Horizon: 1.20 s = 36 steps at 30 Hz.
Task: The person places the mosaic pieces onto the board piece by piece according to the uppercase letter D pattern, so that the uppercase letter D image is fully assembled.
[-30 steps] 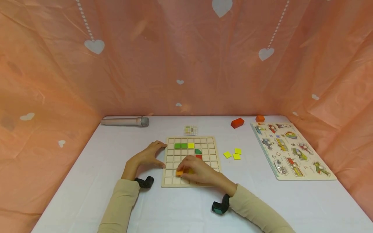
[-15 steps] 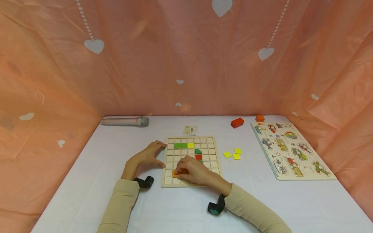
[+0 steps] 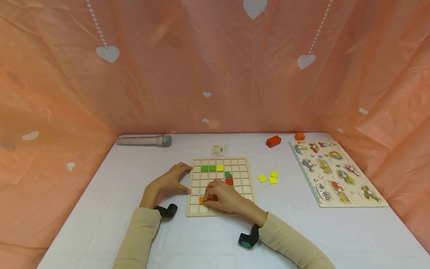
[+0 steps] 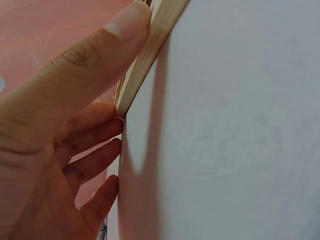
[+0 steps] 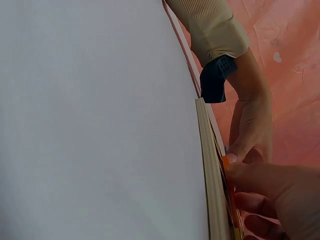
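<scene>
A wooden grid board (image 3: 197, 214) lies on the white table. At its left edge is my left hand (image 3: 169, 179), thumb and fingertips touching the rim with the fingers spread; the left wrist view has that thumb (image 4: 100, 55) on the wooden edge. My right hand (image 3: 226, 196) is over the lower part of the grid and pinches an orange tile (image 3: 201, 200) at a square near the lower left. In the right wrist view the thumb covers much of the orange tile (image 5: 225, 161). Green tiles (image 3: 208, 168), a yellow tile (image 3: 220, 168) and a red tile (image 3: 229, 181) sit in other squares.
Three loose yellow tiles (image 3: 273, 180) lie right of the board. A small pattern card (image 3: 219, 150) is behind it. A microphone (image 3: 144, 140) lies back left; a red block (image 3: 273, 141), an orange block (image 3: 299, 136) and a picture puzzle board (image 3: 317, 186) are at right.
My right hand has shifted slightly left with the orange tile, which now sits lower and closer to the board's left side. My left hand has stayed at the board's edge.
</scene>
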### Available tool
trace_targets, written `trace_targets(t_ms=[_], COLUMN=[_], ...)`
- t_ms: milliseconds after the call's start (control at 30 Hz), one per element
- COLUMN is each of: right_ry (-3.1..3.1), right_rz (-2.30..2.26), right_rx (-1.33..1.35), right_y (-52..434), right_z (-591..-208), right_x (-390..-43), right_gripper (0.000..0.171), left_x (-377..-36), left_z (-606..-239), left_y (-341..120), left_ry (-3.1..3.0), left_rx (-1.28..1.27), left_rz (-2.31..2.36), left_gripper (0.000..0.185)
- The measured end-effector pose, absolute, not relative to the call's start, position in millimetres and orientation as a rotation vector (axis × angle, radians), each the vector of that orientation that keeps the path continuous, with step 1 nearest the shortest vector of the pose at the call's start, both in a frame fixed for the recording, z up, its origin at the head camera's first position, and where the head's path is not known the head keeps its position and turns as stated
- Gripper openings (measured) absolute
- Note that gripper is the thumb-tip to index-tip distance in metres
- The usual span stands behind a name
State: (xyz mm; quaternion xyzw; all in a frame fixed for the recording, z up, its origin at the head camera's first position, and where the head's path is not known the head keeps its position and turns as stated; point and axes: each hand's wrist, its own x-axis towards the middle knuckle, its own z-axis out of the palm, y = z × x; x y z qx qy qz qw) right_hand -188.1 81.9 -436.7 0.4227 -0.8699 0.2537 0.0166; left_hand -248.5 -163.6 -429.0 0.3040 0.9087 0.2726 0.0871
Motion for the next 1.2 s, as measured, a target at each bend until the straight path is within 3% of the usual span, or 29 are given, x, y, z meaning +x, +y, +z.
trace_targets(t_ms=[433, 633, 1200], right_ry=[-2.657, -2.661, -2.603], right_rz=[0.813, 0.865, 1.076], right_rx=[1.275, 1.235, 0.985], right_y=[80.6, 88.3, 165.7], right_z=[-438.2, -435.4, -418.1], right_x=[-189.7, -194.9, -214.3], right_gripper=[0.006, 0.023, 0.026], left_x=[-251.2, -250.9, -250.7], left_z=[-431.9, -431.4, -432.2], left_y=[-164.3, -163.6, -163.0], left_ry=[2.714, 2.719, 2.726], left_rx=[0.9, 0.91, 0.881], left_rz=[0.798, 0.782, 0.782], left_gripper=[0.09, 0.09, 0.09])
